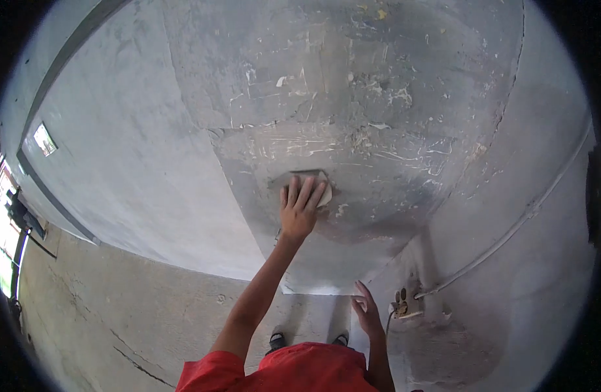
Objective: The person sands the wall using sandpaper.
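Note:
My left hand (300,206) presses flat against the grey wall (392,189), fingers over a small piece of what looks like sandpaper (325,197). The paper's pale side shows at the right of my fingers, and a dark edge shows above them. Most of it is hidden under the hand. White scratches, flaking paint and rough patches mark the wall above and right of this hand. Lower down, my right hand (367,312) hangs near the wall's base with its fingers apart, holding nothing.
A wall socket with a plug (405,307) sits to the right of my right hand, and a cable or conduit (496,245) runs up from it. My feet (277,340) stand on the cracked concrete floor (150,313). A bright opening (3,228) is at far left.

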Motion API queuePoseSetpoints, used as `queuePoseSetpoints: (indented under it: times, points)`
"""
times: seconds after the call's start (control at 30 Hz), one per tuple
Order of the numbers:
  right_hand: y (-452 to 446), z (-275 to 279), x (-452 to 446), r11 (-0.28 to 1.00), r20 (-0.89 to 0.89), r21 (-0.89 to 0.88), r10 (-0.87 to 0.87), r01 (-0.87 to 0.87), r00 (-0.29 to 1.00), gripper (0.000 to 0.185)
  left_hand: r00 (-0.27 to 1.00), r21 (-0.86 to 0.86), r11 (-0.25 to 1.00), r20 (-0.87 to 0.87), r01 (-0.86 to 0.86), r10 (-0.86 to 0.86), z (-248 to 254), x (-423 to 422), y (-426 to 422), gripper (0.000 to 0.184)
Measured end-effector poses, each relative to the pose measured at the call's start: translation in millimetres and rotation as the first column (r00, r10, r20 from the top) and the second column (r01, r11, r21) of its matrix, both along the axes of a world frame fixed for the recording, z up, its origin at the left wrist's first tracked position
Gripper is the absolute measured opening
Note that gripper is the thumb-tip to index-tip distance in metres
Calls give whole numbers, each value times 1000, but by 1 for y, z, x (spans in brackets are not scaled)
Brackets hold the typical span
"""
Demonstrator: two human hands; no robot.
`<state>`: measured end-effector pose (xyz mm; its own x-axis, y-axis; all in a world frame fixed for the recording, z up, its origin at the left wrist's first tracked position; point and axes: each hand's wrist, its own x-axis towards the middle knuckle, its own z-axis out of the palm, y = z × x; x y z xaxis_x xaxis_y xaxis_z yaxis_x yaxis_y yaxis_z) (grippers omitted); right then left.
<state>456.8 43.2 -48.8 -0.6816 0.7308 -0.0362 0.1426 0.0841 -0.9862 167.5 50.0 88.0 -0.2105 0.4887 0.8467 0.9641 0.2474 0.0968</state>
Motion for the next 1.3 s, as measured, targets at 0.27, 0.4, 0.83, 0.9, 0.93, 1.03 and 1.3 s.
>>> queuePoseSetpoints:
  times: [0.27,0.4,0.83,0.9,0.93,1.03,1.3]
  points:
    - [-13,-3,12,1000,-56,-16,-26,25,998,57,983,2,997,166,-83,82,-83,23,6,52]
    - [-15,-8,16,1000,13,-22,11,-11,1000,57,991,140,988,123,-66,49,41,19,17,56]
    - [-8,-2,15,1000,10,-1,-23,23,1000,56,995,17,996,42,-87,86,-5,7,6,52]
    - [-7,-1,10,999,25,-34,5,-4,1000,56,997,59,996,13,-70,70,11,-2,13,53]
    - [-5,1,6,1000,26,27,4,-5,1000,56,998,108,993,-21,-49,51,12,-3,14,54]
    - [-5,4,-5,998,4,54,19,-19,1000,56,999,-181,983,40,7,0,-96,1,2,54]
    - [-14,2,-3,999,-16,-41,19,-19,1000,54,993,-78,990,-5,-116,116,6,6,5,57]
